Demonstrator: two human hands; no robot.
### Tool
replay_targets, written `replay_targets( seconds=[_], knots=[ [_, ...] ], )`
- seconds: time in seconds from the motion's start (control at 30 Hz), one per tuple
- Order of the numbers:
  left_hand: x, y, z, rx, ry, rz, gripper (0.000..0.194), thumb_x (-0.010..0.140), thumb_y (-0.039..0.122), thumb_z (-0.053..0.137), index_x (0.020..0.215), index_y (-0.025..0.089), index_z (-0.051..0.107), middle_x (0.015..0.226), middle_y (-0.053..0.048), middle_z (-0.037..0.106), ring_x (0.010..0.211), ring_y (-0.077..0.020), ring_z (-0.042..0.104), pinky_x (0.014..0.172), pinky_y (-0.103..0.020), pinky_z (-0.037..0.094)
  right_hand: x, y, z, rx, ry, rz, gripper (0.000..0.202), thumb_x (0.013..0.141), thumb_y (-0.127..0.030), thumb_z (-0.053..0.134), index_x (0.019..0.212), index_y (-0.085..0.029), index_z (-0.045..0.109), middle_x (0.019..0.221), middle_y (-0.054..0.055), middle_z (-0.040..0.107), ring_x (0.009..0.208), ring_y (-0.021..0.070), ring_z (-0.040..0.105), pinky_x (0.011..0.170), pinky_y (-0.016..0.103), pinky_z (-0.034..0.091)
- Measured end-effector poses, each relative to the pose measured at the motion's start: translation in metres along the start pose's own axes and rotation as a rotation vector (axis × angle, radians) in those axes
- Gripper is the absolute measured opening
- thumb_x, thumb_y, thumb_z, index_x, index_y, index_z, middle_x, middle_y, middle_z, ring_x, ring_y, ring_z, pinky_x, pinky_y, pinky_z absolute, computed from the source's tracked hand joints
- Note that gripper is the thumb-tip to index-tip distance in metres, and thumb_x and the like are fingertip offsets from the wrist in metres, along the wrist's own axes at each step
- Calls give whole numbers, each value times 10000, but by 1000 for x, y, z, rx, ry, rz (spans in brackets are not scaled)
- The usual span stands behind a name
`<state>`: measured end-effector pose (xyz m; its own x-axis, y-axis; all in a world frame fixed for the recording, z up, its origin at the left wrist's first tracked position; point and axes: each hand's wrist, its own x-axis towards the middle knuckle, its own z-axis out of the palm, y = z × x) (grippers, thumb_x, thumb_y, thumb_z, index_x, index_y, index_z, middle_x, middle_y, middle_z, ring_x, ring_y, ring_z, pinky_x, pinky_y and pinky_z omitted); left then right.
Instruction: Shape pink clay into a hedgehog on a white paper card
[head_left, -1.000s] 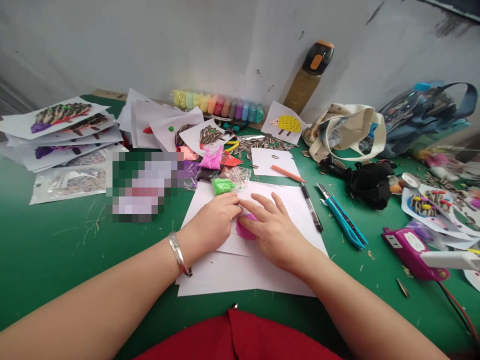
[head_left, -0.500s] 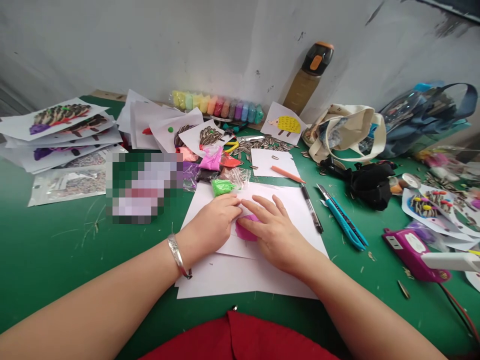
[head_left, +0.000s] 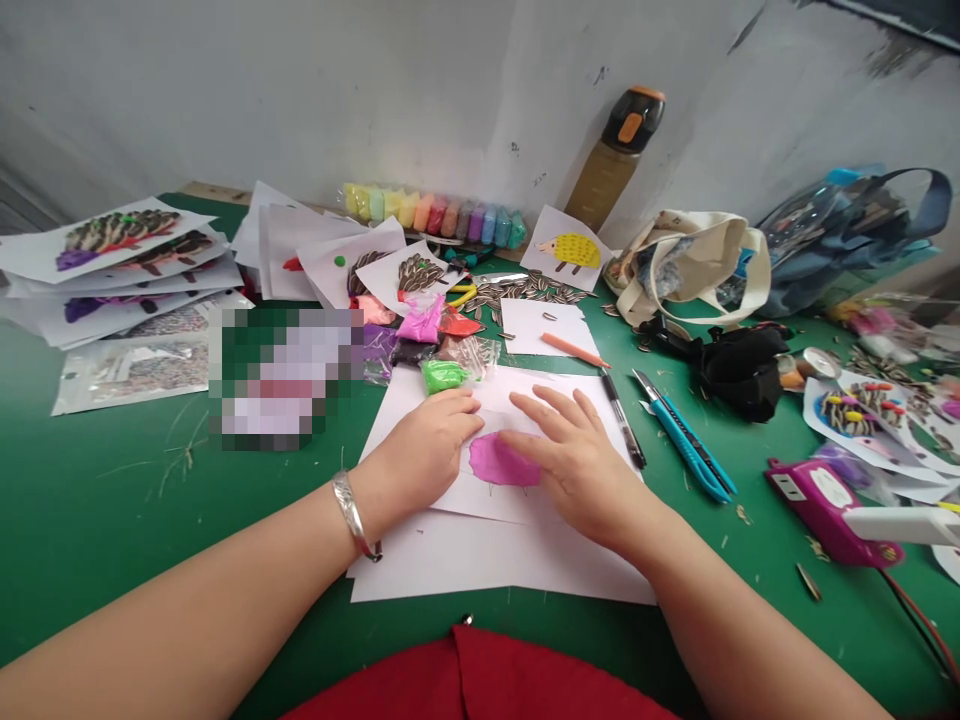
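A flat magenta patch of modelling clay (head_left: 498,462) lies on a white sheet of paper (head_left: 450,502), with faint pencil lines below it. My right hand (head_left: 581,460) is open, fingers spread, its index fingertip at the upper right part of the clay. On the left side of the same sheet rests my left hand (head_left: 424,445), fingers laid out together near the clay's left edge, holding nothing I can see. Just beyond it is a bag of green clay (head_left: 444,375). A black pen (head_left: 622,420) lies to the right of my right hand.
Right of the papers lie a blue utility knife (head_left: 686,440) and a magenta glue gun (head_left: 829,510). Sunflower seeds (head_left: 536,288), an orange stick (head_left: 574,350) and a row of coloured clay packs (head_left: 435,215) are farther back. Stacked pictures (head_left: 135,245) stand left; a bottle (head_left: 615,155) leans against the wall.
My right hand has moved right and lifted its fingers apart, uncovering more of the magenta clay. My left hand has stayed almost in place.
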<state>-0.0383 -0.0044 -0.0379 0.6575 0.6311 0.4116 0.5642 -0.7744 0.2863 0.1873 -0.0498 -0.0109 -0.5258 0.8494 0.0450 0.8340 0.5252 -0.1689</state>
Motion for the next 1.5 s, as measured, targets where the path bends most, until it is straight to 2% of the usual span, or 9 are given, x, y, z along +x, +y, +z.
replay_targets(
  seconds=[0.1,0.2,0.33,0.47,0.63,1.03,1.17,1.3,1.5],
  knots=[
    [0,1,-1,-3,-19,-9,432,801,-53,402,1023,134,722,1060,-100,734,1146,-222,642,1091,-386,503,0,0,3,-39,-43,-35,621,783,37,463,1273,-286,664,1539,72,466,1443,384,320,1133,738,188],
    [2,2,-3,-15,-58,-26,411,806,-41,412,998,142,726,1064,-108,721,1138,-234,635,1079,-404,512,3,-1,6,-44,-45,-43,627,780,32,466,1285,-288,656,1542,65,464,1448,382,312,1138,737,178],
    [3,3,-3,-28,-77,-35,381,820,-34,425,978,137,726,1066,-120,708,1129,-243,631,1075,-418,512,3,1,6,3,-18,-27,636,793,34,445,1292,-302,649,1536,56,471,1435,360,344,1138,714,222],
    [2,3,-3,-42,-80,-46,391,816,-43,425,968,158,724,1082,-106,703,1114,-235,633,1069,-423,515,2,3,5,18,35,2,663,797,47,431,1318,-311,630,1538,67,464,1444,341,333,1137,704,238],
    [2,3,-3,-16,-69,-34,390,813,-44,428,978,158,718,1061,-96,707,1167,-230,616,1077,-399,512,4,3,8,11,-16,-12,620,793,24,459,1292,-290,652,1520,73,489,1418,359,368,1133,720,223],
    [1,1,-3,-25,-98,-42,403,837,-36,427,1056,142,714,1160,-120,692,1218,-256,596,1075,-431,520,4,7,3,45,-16,-10,627,789,32,455,1267,-312,672,1536,47,475,1430,347,360,1132,702,250],
    [2,2,-3,-17,-80,-22,412,835,-42,417,1067,134,709,1144,-114,696,1188,-246,610,1076,-409,518,3,9,3,44,8,39,670,785,53,425,1316,-293,643,1539,72,468,1433,343,355,1130,691,266],
    [3,3,-3,-29,-74,-11,418,841,-40,407,1097,114,699,1130,-126,691,1175,-252,608,1071,-417,518,5,7,4,50,-52,-14,654,783,35,454,1304,-307,651,1536,66,472,1420,361,373,1129,713,235],
    [2,3,-1,-49,-85,-33,392,851,-32,415,1056,132,706,1118,-128,670,1136,-244,608,1047,-420,530,2,9,-1,32,3,43,689,777,52,442,1327,-313,637,1571,84,419,1455,369,315,1121,712,253]
  ],
)
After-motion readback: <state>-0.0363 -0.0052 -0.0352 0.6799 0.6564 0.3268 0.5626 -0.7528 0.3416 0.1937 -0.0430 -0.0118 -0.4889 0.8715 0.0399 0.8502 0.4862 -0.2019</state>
